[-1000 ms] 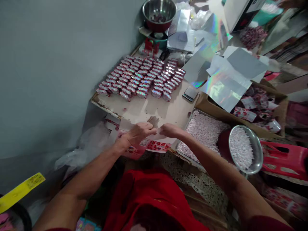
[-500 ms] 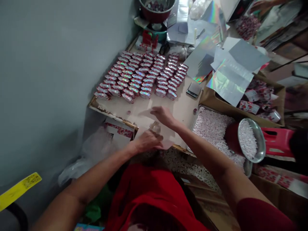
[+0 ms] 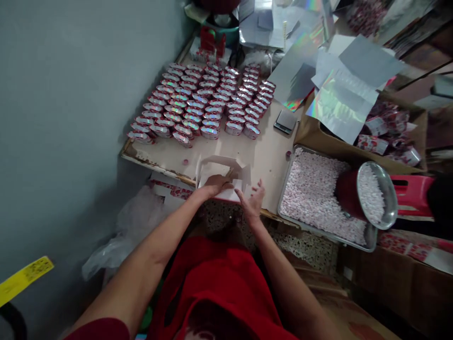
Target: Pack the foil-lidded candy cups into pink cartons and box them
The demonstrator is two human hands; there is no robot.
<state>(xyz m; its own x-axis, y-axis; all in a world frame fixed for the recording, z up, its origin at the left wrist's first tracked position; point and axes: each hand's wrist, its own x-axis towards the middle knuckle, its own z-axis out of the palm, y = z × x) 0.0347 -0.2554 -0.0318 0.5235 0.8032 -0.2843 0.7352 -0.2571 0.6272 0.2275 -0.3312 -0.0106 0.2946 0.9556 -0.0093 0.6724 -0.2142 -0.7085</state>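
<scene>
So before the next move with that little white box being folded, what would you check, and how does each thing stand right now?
1. White box opened up with flaps raised: ok.
2. Left hand on the box: ok, fingers rest at its near edge.
3. Right hand gripping the box: not ok, it is open, fingers spread beside the right flap.
4. Box resting fully on the table: cannot tell, it sits right at the near edge.
5. Rows of filled foil cups out of the way: ok, they stand farther back.
6. Tray of pale pieces within reach: ok, just to the right.
</scene>
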